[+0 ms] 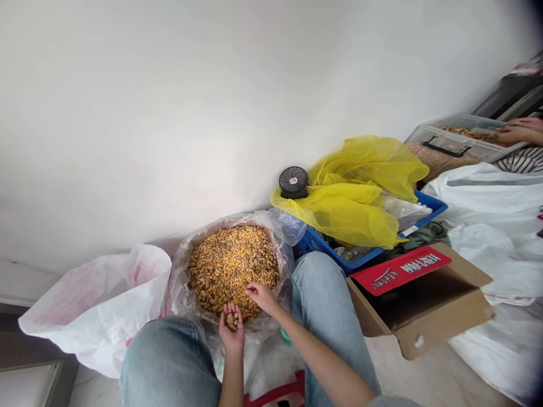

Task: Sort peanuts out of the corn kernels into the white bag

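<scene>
A round container lined with clear plastic (180,277) stands between my knees. It is filled with yellow corn kernels (237,249) mixed with unshelled peanuts (207,297). Palm up at the near rim, my left hand (232,333) is cupped around several peanuts (232,321). Just to its right, my right hand (263,297) hovers low over the corn with thumb and fingertips pinched together. Whatever may be between those fingertips is too small to make out.
An open white woven sack (106,299) lies left. On the right are a blue crate (324,249) under yellow mesh (360,198), a small black fan (293,182) and an open cardboard box (441,319). Another person's hands (520,133) reach into a clear bin (432,138).
</scene>
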The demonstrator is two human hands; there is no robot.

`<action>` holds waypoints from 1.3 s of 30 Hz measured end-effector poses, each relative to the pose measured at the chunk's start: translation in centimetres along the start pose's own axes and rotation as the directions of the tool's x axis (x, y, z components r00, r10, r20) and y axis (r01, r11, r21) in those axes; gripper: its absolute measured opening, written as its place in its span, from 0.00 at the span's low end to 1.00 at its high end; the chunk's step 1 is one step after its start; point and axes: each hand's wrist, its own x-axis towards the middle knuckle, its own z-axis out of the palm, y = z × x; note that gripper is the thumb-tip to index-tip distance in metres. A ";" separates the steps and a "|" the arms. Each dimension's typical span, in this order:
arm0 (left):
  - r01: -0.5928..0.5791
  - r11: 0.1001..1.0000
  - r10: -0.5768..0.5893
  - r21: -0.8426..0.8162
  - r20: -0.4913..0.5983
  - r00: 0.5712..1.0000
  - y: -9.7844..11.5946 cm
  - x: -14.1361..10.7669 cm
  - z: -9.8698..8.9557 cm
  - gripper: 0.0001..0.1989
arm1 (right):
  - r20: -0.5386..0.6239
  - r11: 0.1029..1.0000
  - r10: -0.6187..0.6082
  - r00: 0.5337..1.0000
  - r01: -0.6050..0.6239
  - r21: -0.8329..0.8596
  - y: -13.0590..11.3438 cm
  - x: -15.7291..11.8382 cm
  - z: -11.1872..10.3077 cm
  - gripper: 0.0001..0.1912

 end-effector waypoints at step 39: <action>-0.016 0.999 0.015 -0.034 -0.046 0.999 0.2 -0.1 -0.4 0.15 | 0.028 0.973 -0.033 0.999 0.026 0.230 -0.4 -2.3 1.3 0.10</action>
